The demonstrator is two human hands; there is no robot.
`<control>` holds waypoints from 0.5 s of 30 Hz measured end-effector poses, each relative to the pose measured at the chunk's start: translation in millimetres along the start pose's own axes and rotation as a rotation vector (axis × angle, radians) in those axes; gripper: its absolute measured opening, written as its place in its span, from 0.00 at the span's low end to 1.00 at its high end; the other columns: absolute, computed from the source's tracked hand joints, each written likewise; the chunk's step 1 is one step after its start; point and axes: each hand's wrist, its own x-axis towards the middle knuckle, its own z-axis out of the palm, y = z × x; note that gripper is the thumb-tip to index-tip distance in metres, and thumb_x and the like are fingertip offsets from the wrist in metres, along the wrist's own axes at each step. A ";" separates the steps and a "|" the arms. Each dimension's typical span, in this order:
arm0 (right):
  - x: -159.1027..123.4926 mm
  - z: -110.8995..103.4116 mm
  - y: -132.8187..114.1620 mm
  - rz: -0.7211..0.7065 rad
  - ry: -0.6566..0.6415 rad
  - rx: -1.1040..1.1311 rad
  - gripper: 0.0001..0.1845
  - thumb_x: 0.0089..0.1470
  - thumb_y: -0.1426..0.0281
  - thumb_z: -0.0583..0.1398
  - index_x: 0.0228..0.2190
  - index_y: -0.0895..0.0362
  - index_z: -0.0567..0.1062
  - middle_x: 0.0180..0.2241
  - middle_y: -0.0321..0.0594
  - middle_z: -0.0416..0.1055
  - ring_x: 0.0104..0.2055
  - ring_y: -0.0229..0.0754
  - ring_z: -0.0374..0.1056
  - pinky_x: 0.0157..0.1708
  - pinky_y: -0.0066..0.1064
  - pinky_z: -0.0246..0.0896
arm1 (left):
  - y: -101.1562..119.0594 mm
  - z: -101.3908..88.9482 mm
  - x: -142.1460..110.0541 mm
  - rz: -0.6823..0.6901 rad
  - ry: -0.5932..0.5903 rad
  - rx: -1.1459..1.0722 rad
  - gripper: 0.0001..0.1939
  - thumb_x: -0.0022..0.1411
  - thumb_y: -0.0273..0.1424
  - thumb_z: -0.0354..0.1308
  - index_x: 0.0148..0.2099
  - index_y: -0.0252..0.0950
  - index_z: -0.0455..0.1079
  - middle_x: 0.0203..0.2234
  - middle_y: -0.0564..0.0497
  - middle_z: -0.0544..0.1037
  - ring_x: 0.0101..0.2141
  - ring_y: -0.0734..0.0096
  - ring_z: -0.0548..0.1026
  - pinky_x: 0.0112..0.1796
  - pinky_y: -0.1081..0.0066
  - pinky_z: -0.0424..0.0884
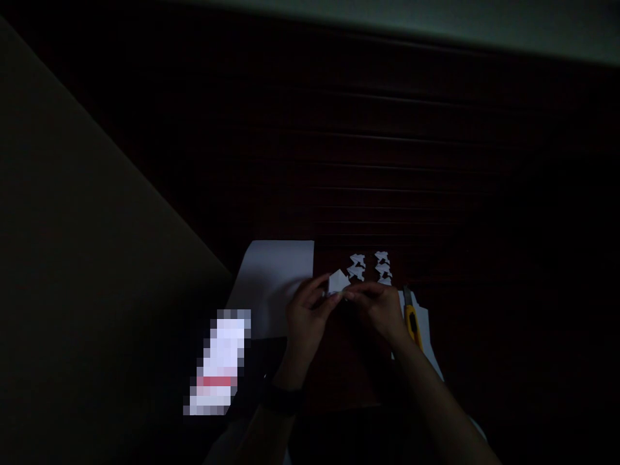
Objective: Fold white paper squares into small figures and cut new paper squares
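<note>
Between my two hands is a small piece of folded white paper (338, 281) with a pointed top, held up over the dark table. My left hand (307, 313) grips its left side and lower edge, fingers closed. At its lower right corner, my right hand (380, 309) pinches the paper between thumb and fingertips. Just beyond lie several small folded paper figures in two columns, a left column (357, 266) and a right column (382, 267). The dim light hides the finer folds.
A large white sheet (278, 271) lies to the left. A yellow box cutter (413, 321), blade showing, rests on white paper (425, 323) beside my right forearm. At lower left glows a pixelated bright screen (220, 361). A dark slatted panel (339, 148) rises behind.
</note>
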 end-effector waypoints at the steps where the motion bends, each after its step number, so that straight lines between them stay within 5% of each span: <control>1: 0.4 -1.0 0.0 0.012 0.009 0.001 0.07 0.43 0.64 0.66 0.26 0.55 0.80 0.29 0.40 0.77 0.33 0.44 0.72 0.34 0.33 0.65 | 2.0 -0.1 -0.3 -0.026 -0.009 -0.042 0.23 0.51 0.32 0.65 0.50 0.41 0.69 0.49 0.46 0.73 0.45 0.63 0.74 0.46 0.65 0.71; 8: 1.5 -6.2 -2.9 0.008 0.026 -0.004 0.06 0.42 0.65 0.66 0.25 0.54 0.79 0.27 0.38 0.77 0.31 0.44 0.72 0.32 0.32 0.65 | 5.1 -0.3 -1.9 -0.286 -0.130 -0.334 0.20 0.57 0.39 0.58 0.50 0.38 0.69 0.40 0.45 0.78 0.36 0.67 0.77 0.37 0.67 0.73; 15: 0.3 -3.2 -0.3 -0.152 -0.195 -0.048 0.06 0.46 0.70 0.65 0.31 0.51 0.80 0.32 0.37 0.76 0.36 0.42 0.71 0.36 0.31 0.65 | -0.2 1.1 -2.4 -0.315 -0.092 -0.317 0.14 0.51 0.38 0.63 0.37 0.33 0.76 0.33 0.46 0.79 0.34 0.69 0.76 0.33 0.72 0.72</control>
